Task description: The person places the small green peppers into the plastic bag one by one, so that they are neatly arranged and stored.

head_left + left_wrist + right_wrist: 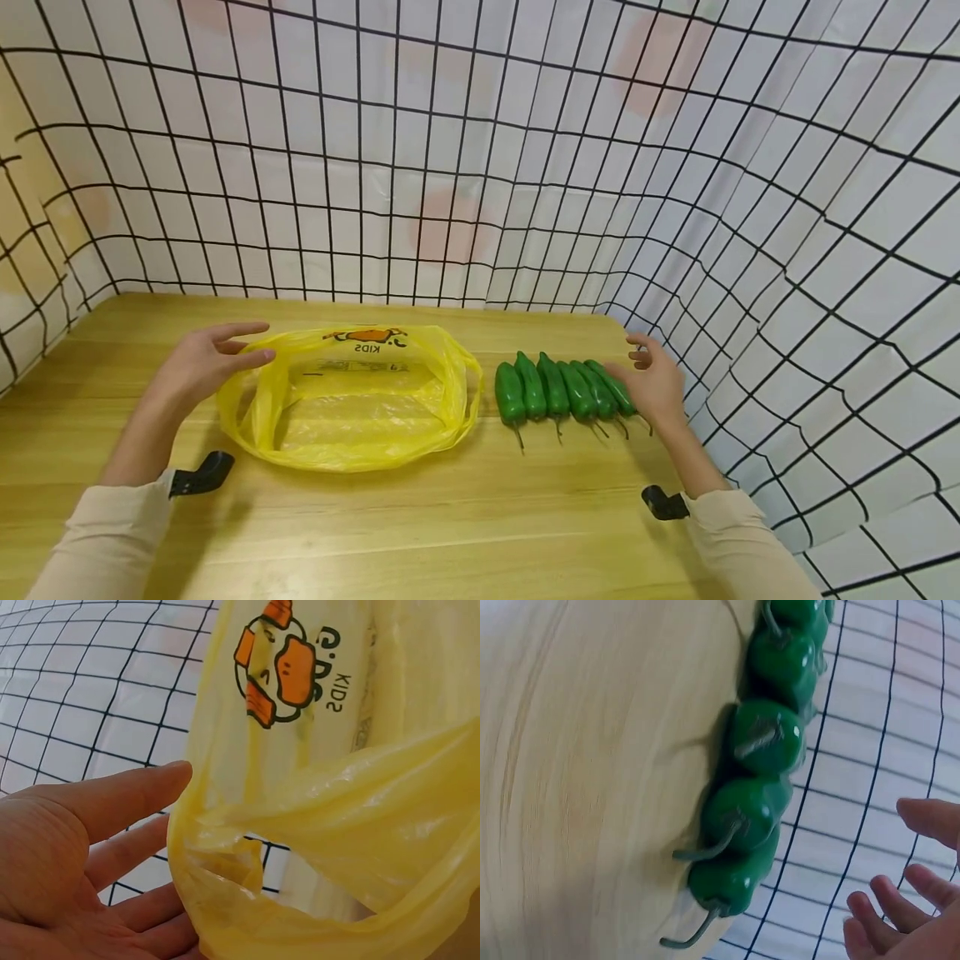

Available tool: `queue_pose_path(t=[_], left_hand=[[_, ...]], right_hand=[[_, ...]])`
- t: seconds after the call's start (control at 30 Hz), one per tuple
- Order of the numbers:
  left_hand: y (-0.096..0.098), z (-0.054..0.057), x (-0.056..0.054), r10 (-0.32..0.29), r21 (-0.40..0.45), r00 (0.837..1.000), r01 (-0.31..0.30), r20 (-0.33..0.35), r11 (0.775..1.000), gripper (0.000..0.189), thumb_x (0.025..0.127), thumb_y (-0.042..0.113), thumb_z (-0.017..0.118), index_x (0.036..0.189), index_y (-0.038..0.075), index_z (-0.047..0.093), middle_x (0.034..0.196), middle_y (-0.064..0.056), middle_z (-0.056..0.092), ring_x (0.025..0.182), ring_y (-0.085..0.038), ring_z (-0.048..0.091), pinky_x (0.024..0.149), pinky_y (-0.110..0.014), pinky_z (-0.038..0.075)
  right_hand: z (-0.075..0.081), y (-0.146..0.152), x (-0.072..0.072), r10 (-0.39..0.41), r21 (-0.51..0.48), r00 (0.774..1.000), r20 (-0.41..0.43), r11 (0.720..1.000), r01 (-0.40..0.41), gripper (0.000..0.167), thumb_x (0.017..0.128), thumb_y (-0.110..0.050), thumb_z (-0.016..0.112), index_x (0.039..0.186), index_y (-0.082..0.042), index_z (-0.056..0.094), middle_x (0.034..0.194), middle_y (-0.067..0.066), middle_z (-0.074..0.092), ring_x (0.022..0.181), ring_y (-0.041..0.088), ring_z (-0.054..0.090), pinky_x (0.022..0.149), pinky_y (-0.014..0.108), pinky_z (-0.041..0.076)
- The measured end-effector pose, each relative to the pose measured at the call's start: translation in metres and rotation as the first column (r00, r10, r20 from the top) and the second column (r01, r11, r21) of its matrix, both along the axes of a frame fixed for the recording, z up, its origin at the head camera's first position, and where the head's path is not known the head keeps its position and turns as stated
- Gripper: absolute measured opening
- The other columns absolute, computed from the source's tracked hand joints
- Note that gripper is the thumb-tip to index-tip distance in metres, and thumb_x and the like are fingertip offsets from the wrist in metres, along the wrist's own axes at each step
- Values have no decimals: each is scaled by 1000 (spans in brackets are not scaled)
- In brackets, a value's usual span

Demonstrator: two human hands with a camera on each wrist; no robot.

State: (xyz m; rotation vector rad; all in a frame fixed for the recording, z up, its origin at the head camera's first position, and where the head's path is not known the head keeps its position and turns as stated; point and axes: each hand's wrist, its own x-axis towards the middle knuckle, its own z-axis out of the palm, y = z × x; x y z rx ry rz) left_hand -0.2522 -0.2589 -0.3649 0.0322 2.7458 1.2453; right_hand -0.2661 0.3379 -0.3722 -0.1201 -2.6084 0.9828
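Note:
A yellow plastic bag [352, 460] lies on the table with its mouth spread wide, a cartoon print and the word KIDS on its far side. My left hand [201, 367] is at the bag's left end, thumb and fingers extended. In the left wrist view the fingers of the left hand [82, 855] reach the bag's left handle without curling round it. To the right of the bag, several green peppers [553, 387] lie side by side in a row, stems toward me. Beside the row's right end hovers my right hand [654, 387], fingers loosely bent and holding nothing.
A wooden table [480, 533] carries everything. Black grid-patterned white walls [420, 150] rise behind it and along both sides, the right one close to my right arm. Each wrist wears a black camera mount [202, 475].

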Motion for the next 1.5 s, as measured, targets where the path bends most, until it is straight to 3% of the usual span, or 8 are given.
queue_pose_path(t=[0.17,0.5,0.8,1.0,1.13,1.37,1.5], left_hand=[[-1,-2,1,22,7,1000,-22,2,1000,81,95,62,60,159,19,35,156,-34,36,138,-60,34,100,-73,35],[1,-6,0,43,38,999,-43,-18,998,75,96,57,62,156,18,41,153,-33,40,139,-58,33,102,-74,33],[2,-9,-1,88,82,995,-83,-56,993,63,99,48,62,152,15,49,150,-31,46,137,-56,38,102,-71,34],[4,-12,-2,115,105,991,-108,-71,989,56,100,47,62,146,16,56,147,-28,51,135,-51,44,100,-63,39],[4,-11,-3,136,108,987,-127,-83,986,57,100,48,61,146,14,56,145,-29,53,132,-50,46,94,-56,41],[6,-12,-2,165,116,983,-155,-77,981,56,101,48,60,145,13,58,146,-29,52,133,-51,44,94,-57,40],[9,-13,-1,174,129,981,-163,-82,978,53,101,46,59,142,12,61,143,-28,56,131,-48,47,89,-48,41]], right_hand=[[-2,15,-1,24,43,998,64,999,-27,67,93,-35,74,150,-11,47,136,29,59,122,46,57,98,59,48],[-12,38,-9,83,20,972,218,996,-90,78,95,-42,70,159,-16,34,147,28,50,131,45,51,99,58,48],[-22,48,-14,130,-32,958,256,991,-126,74,98,-37,69,159,-13,35,149,30,47,136,47,47,103,60,46],[-30,47,-14,136,-77,946,293,990,-119,77,98,-41,67,160,-13,33,152,29,45,138,49,44,107,63,41],[-32,48,-13,133,-83,949,286,990,-114,75,98,-40,68,159,-13,34,152,29,45,138,48,44,107,63,41],[-36,51,-11,133,-85,947,292,990,-113,72,96,-39,70,156,-10,40,150,30,46,137,47,45,106,61,43],[-38,53,-11,133,-71,942,309,991,-116,72,96,-40,70,155,-9,41,149,30,48,135,47,47,104,60,44]])
